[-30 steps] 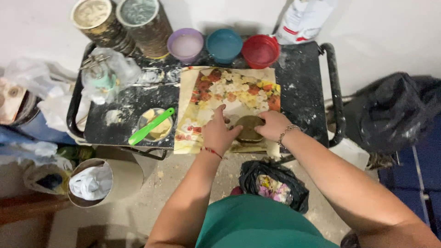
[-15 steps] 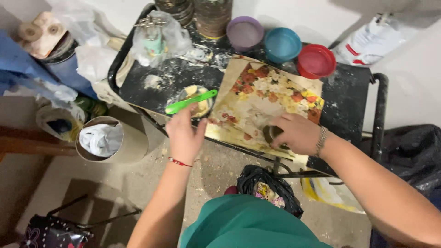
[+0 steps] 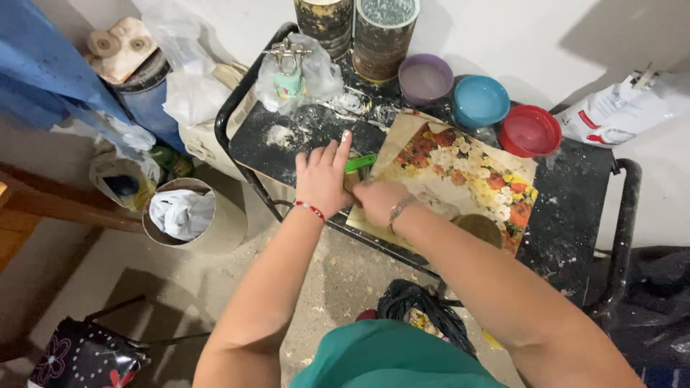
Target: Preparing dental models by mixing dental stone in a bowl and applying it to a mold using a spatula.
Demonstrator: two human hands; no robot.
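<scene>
Nearest: teal garment at frame bottom, both forearms reaching up and away. Below the table edge, dark bag with patterned cloth on the dusty floor, partly cut off by the arms.

Left hand flat, fingers together and stretched, laid over the bright green plastic scraper on the black flour-dusted metal cart top; red string bracelet at wrist. Whether gripping the scraper or only resting on it: cannot tell.

Right hand curled, touching the left, at the near corner of the floral-printed board; fingers hidden underneath, so hold unclear. Brownish flat round disc on the board beside the right forearm, probably dough.

Farther: purple bowl, blue bowl, red bowl lined along the back, out of the working area. Two tall patterned tins, tops cropped. Clear plastic bag over a small bottle, contents blurred.

Left, on floor: round bucket with white cloth.
</scene>
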